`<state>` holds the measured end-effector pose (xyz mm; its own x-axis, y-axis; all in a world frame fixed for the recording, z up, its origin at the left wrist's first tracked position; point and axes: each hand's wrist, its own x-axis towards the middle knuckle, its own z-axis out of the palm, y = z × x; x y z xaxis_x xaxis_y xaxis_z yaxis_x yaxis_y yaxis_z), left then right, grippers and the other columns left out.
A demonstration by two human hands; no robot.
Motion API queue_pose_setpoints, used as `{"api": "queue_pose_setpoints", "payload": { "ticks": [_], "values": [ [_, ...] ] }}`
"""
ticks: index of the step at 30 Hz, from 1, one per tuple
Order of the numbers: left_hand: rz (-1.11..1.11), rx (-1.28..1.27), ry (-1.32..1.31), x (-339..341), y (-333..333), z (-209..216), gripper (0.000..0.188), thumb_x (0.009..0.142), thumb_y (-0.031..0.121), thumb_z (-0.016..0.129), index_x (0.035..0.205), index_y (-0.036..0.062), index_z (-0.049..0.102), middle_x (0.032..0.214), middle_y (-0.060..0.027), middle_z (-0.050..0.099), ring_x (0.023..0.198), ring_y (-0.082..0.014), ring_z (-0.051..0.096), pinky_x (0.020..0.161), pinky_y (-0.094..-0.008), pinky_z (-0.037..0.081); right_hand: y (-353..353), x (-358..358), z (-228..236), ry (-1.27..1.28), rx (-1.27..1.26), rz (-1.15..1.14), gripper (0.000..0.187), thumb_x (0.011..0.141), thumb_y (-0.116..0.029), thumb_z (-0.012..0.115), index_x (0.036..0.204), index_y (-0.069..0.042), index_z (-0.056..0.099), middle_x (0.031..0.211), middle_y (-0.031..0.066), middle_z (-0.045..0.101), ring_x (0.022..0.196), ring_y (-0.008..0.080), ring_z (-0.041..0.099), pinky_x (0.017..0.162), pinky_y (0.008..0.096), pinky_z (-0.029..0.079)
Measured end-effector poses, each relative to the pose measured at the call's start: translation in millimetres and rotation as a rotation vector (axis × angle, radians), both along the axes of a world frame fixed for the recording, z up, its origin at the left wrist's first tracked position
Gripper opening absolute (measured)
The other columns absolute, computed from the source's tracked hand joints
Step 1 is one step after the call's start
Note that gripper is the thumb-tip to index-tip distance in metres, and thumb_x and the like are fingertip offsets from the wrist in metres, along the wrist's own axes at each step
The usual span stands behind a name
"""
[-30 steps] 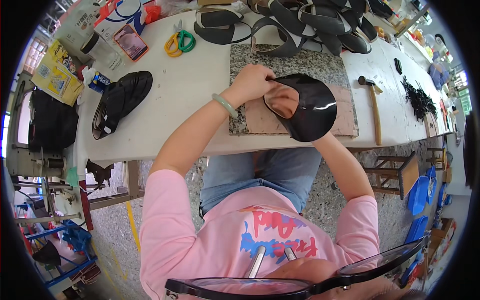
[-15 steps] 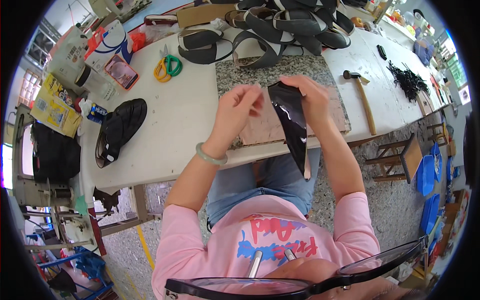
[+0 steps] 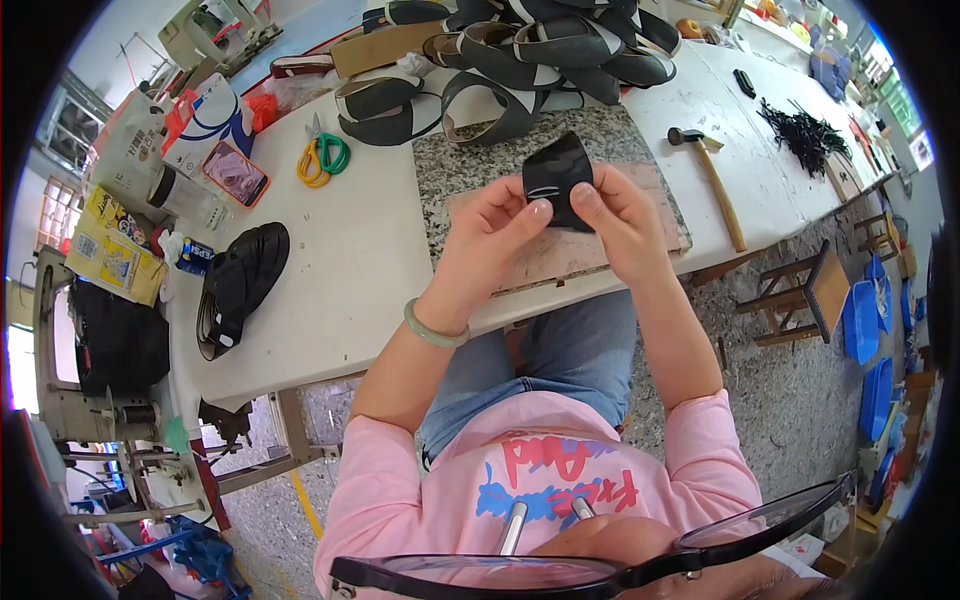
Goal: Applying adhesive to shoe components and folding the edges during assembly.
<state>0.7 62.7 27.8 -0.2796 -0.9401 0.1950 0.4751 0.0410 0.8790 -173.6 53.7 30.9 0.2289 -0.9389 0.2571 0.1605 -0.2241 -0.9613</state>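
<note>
A glossy black leather-like piece is held up between both hands over the stone slab at the table's near edge. My left hand pinches its lower left side, thumb on the face turned toward me. My right hand grips the right edge, its thumb also pressed on the front. The fingers behind the piece are hidden. Beyond the slab lies a heap of dark shoe uppers. To the left on the white table sits a black strappy shoe.
Scissors with yellow and green handles and a phone lie on the left. A clear jar stands by bags. On the right are a hammer, a pile of black strips and, lower down, a wooden stool.
My left hand has moved onto the black piece and now grips it too. The piece, earlier hanging long from the right hand, is now folded or bent and looks shorter.
</note>
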Motion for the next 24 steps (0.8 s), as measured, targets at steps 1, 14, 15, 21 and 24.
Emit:
{"api": "queue_pose_setpoints", "payload": {
  "ticks": [1,14,15,21,24],
  "values": [
    [-0.024,0.048,0.068,-1,-2,-2,0.015,0.095,0.019,0.06,0.099,0.0047,0.061,0.089,0.0049,0.059,0.082,-0.0021,0.049,0.075,-0.0188,0.04,2,1,-3,-0.003,-0.055,-0.009,0.018,0.093,-0.016,0.062,0.102,-0.001,0.062,0.087,-0.0051,0.057,0.078,0.0034,0.048,0.067,0.0192,0.037],
    [0.246,-0.085,-0.268,3,-37,-32,0.033,0.094,0.025,0.062,0.115,-0.0005,0.06,0.103,-0.0009,0.062,0.099,-0.0077,0.055,0.088,-0.0232,0.044,-8,13,-14,0.497,-0.414,-0.385,0.016,0.083,-0.013,0.07,0.089,0.002,0.066,0.081,0.0087,0.065,0.073,0.0116,0.057,0.069,0.0268,0.045],
    [0.183,-0.107,-0.328,7,-40,-34,0.038,0.092,0.023,0.063,0.121,-0.0006,0.056,0.112,-0.0042,0.06,0.105,-0.0106,0.054,0.092,-0.0257,0.043,-13,16,-26,0.509,-0.257,-0.285,0.02,0.086,-0.017,0.068,0.095,0.001,0.066,0.082,0.0122,0.066,0.072,0.0179,0.058,0.069,0.0311,0.047],
    [0.125,-0.483,-0.898,39,-56,-66,0.061,0.082,0.028,0.071,0.13,-0.004,0.05,0.13,-0.0233,0.054,0.125,-0.0361,0.049,0.103,-0.0375,0.04,-46,-6,-61,0.799,0.057,0.307,0.036,0.094,-0.037,0.055,0.106,-0.005,0.067,0.096,0.0137,0.069,0.089,0.0235,0.063,0.082,0.0324,0.046],
    [0.095,-0.658,-1.038,45,-52,-61,0.061,0.086,0.026,0.067,0.134,-0.0033,0.045,0.136,-0.0233,0.048,0.13,-0.0352,0.044,0.106,-0.0372,0.036,-49,-10,-53,1.058,-0.133,0.396,0.044,0.094,-0.039,0.051,0.126,-0.008,0.055,0.124,0.0138,0.058,0.114,0.0279,0.056,0.094,0.0368,0.043]
  ]
}}
